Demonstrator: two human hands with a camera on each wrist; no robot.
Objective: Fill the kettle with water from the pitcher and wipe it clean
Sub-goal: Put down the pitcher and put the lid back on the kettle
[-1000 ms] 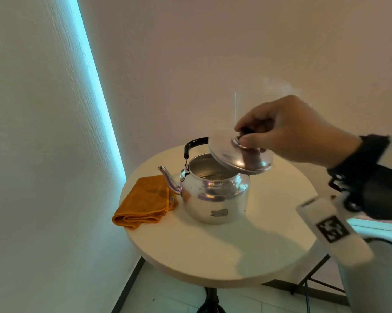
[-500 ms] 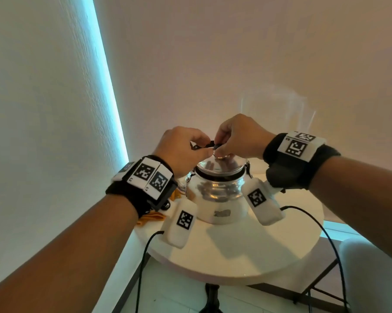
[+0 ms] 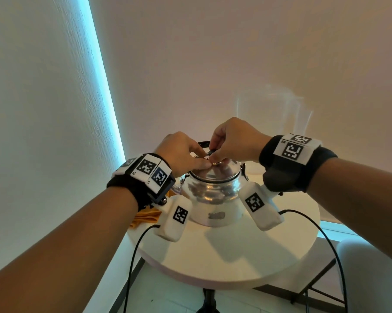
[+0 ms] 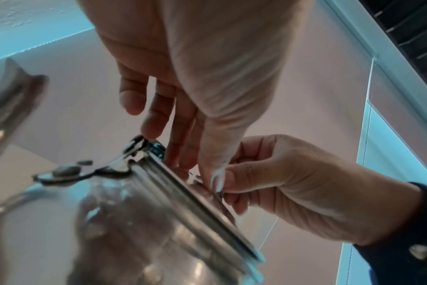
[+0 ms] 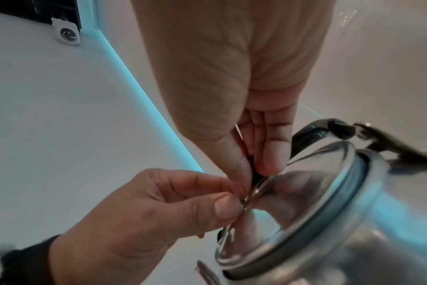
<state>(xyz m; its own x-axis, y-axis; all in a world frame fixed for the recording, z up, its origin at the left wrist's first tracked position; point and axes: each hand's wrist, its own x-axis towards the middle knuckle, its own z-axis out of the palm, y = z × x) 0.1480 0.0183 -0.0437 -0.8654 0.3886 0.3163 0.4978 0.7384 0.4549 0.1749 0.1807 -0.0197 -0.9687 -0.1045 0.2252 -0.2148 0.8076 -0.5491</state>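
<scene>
A shiny steel kettle (image 3: 213,199) stands on the round white table (image 3: 246,256) with its lid (image 3: 215,175) seated on top. My right hand (image 3: 213,154) pinches the lid's small black knob (image 5: 256,176) from above. My left hand (image 3: 201,162) meets it from the left, thumb and forefinger pinching the metal ring at the knob's base (image 5: 244,198). The black handle (image 5: 314,131) is folded back behind the lid. A clear pitcher (image 3: 274,114) stands at the table's back right, faint against the wall. An orange cloth (image 3: 145,216) lies left of the kettle, mostly hidden by my left wrist.
Walls close in on the left and behind the table, with a blue light strip (image 3: 104,86) in the corner. A pale chair (image 3: 371,279) sits at the lower right. Cables (image 3: 131,256) hang from both wrist cameras over the table's front edge.
A second ago my right hand held the lid tilted above the open kettle. The lid now sits on the kettle, and my left hand has come in to the knob.
</scene>
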